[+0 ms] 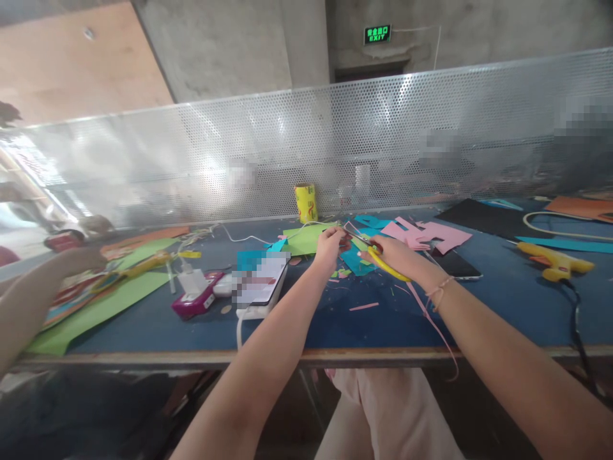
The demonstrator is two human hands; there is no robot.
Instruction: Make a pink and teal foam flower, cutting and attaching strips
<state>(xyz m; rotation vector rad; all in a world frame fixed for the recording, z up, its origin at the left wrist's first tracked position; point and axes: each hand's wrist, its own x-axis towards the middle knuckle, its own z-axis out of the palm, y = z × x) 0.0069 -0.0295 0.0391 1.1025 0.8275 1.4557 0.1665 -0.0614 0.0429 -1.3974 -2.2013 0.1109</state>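
My right hand (393, 255) is closed on a pair of scissors with yellow handles (389, 267); the metal blades point left, toward my other hand. My left hand (330, 246) is pinched at the blade tips, and whatever lies between its fingers is too small to make out. Beneath and behind both hands are a green paper sheet (302, 240) and blue paper pieces (358, 262). Cut pink paper (447, 236) lies just beyond my right hand. A long pink strip (431, 319) hangs from near that hand over the table edge.
A phone (261, 281) rests on a white stand left of my arms, beside a purple power strip (197, 300). A yellow glue gun (555, 259) lies right, and a yellow can (305, 203) stands by the perforated metal screen (239, 160). Another person's arm (48, 287) reaches in from the left.
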